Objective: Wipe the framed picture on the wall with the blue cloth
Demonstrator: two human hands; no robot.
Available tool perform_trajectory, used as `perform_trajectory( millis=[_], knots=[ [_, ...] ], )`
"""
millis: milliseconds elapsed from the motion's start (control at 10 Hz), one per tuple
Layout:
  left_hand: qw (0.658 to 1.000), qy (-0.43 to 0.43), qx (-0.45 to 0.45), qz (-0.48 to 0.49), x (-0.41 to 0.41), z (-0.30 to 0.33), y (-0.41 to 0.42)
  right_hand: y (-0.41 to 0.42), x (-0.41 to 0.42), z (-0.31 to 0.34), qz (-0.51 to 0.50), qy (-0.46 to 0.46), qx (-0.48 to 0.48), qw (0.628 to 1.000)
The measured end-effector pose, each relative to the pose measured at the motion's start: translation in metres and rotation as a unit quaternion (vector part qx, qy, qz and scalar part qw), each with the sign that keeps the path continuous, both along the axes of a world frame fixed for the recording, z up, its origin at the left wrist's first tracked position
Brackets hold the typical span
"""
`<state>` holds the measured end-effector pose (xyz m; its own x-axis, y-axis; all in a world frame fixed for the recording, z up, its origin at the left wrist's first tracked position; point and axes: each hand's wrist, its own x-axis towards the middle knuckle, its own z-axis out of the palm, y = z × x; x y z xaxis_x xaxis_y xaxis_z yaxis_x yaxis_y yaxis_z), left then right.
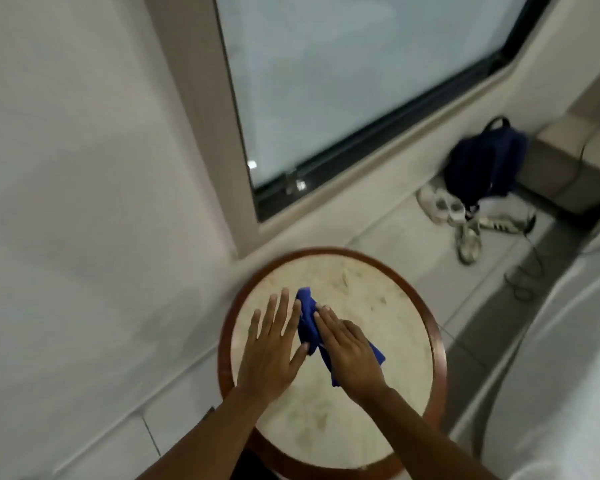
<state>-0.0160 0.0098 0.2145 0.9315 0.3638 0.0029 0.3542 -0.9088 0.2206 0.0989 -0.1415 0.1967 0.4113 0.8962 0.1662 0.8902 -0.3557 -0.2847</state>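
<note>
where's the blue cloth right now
In the head view the blue cloth lies on the round table, low and centre, between the hands: the right hand rests on it, the left hand lies flat beside it.

Scene dimly and evenly lit; cool grey light is admitted through the frosted window (343,81) at 12 o'clock. Two glare spots noted at its lower edge. Motion blur throughout, strongest toward 9 o'clock. Wide-angle bending seen at edges. Shadows soft, faint.
</note>
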Motion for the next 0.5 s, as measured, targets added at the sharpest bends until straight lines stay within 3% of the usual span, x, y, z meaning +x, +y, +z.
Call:
perform_trajectory(
  millis=[100, 300, 400, 500],
  knots=[
    [0.996, 0.081, -0.039, -0.029, 0.003, -0.125, -0.050, -0.039, 0.010, -0.114, -0.027, 0.027, -0.077, 0.996],
    [0.988, 0.133, -0.061, -0.057, -0.001, -0.235, -0.091, -0.081, -0.016, -0.226, -0.089, 0.087, -0.127, 0.984],
    [0.982, 0.173, -0.066, -0.044, 0.007, -0.223, -0.088, -0.074, -0.013, -0.221, -0.100, 0.105, -0.147, 0.978],
    [0.972, 0.218, -0.062, -0.061, 0.019, -0.177, -0.077, -0.060, 0.002, -0.169, -0.075, 0.186, -0.232, 0.952]
  ],
)
